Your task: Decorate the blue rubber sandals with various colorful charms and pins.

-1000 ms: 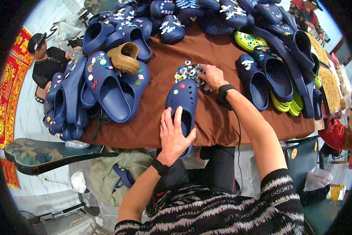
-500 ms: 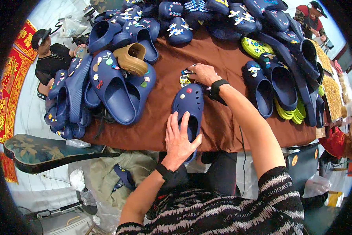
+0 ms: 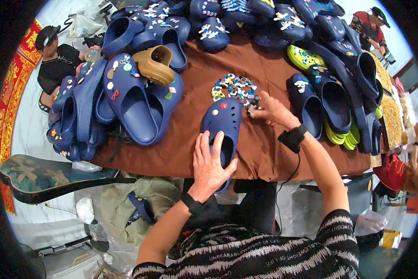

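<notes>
Brown cloth over the table, rumpled toward the near edge. Around its far side we note a crowded heap of navy clogs, many trimmed with small white and coloured figures. A left pile, also navy, overlaps at several angles; a right group stands apart from it, with bare cloth between.

Single shoes next. The working clog, navy, lies near the middle of the table's near edge, toe pointing away from the person, heel reaching past the cloth's edge. A tan clog rests on the left pile. A lime clog sits at the right group's far end.

Hands: we find the left hand laid over the working clog's opening, fingers forward, thumb out to the right side, gripping it. The right hand is beside the charms, index finger and thumb wide apart; we cannot tell what its curled fingers may hide.

Smallest: loose charms, mixed colours, scattered just beyond the toe. On the toe we count a red stud and a white stud.
</notes>
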Action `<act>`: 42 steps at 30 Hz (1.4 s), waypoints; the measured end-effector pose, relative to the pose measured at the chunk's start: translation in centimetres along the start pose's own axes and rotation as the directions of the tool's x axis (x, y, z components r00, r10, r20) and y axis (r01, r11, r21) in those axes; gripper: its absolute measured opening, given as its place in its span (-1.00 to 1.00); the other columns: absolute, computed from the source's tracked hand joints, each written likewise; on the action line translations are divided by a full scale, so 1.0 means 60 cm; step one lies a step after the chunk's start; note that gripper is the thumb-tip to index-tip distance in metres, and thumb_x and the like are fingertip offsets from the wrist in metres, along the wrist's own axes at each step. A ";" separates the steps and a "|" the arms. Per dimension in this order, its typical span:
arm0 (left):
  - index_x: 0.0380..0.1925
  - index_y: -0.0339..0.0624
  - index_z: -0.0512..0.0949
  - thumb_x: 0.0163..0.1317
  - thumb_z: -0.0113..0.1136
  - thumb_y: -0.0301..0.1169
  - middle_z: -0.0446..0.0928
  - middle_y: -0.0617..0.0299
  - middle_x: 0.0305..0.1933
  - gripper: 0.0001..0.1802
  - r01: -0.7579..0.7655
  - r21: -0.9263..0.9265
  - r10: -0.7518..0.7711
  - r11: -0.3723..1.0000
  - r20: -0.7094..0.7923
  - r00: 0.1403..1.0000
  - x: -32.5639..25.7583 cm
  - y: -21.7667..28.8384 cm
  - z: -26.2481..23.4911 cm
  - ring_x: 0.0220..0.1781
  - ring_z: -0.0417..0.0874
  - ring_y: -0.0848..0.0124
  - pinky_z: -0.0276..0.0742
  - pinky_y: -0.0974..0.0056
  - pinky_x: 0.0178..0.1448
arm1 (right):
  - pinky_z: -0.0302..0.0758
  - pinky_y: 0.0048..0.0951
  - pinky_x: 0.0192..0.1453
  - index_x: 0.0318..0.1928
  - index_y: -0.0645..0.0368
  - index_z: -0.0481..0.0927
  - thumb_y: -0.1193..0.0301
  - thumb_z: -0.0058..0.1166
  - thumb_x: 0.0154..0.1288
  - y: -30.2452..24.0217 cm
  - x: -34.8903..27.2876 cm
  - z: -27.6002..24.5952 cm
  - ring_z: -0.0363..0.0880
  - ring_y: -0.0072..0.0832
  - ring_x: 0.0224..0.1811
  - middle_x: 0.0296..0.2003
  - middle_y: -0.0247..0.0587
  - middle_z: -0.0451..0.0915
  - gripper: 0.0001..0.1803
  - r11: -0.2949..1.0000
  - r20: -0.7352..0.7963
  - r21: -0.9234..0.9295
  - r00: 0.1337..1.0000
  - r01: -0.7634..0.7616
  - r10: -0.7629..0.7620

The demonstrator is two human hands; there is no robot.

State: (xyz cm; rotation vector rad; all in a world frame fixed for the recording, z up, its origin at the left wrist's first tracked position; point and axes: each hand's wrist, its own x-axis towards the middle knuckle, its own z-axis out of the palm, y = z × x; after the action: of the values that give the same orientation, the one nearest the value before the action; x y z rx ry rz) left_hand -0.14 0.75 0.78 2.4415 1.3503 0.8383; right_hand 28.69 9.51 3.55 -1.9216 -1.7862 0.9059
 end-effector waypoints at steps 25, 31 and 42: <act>0.49 -0.07 0.12 0.03 0.48 -0.12 0.10 -0.22 0.48 0.06 -0.001 0.007 0.002 1.000 -0.005 1.000 -0.002 -0.003 0.007 0.51 0.15 -0.23 0.21 -0.21 0.50 | 0.55 0.03 0.17 -0.05 0.10 0.70 0.25 0.11 0.33 -0.033 0.203 0.042 0.65 0.06 0.08 -0.05 0.11 0.70 -0.71 0.969 -0.333 -0.246 0.936 0.032 -0.115; 0.49 -0.07 0.12 0.03 0.48 -0.11 0.10 -0.21 0.48 0.06 0.004 0.016 -0.004 1.000 -0.004 1.000 -0.003 -0.003 0.004 0.51 0.15 -0.22 0.21 -0.21 0.51 | 0.55 0.07 0.11 -0.16 0.14 0.67 0.30 0.25 0.25 -0.013 0.211 0.060 0.65 0.13 -0.01 -0.18 0.09 0.71 -0.78 0.950 -0.458 -0.292 0.856 0.108 -0.238; 0.50 -0.05 0.12 0.04 0.48 -0.12 0.12 -0.21 0.46 0.06 0.003 0.021 -0.003 1.000 -0.018 1.000 -0.003 -0.005 0.004 0.50 0.17 -0.22 0.23 -0.19 0.50 | 0.56 -0.53 -0.30 -0.05 0.22 0.51 0.50 0.17 0.41 0.027 0.152 0.041 0.56 -0.59 -0.36 -0.34 -0.34 0.58 -0.83 0.455 -0.134 0.883 0.991 0.113 0.014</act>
State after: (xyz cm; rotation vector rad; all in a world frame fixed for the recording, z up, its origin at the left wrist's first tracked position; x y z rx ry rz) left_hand -0.27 0.74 0.39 2.4527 1.3750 0.8518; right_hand 28.18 17.82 -1.15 -1.1451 -0.8961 1.3121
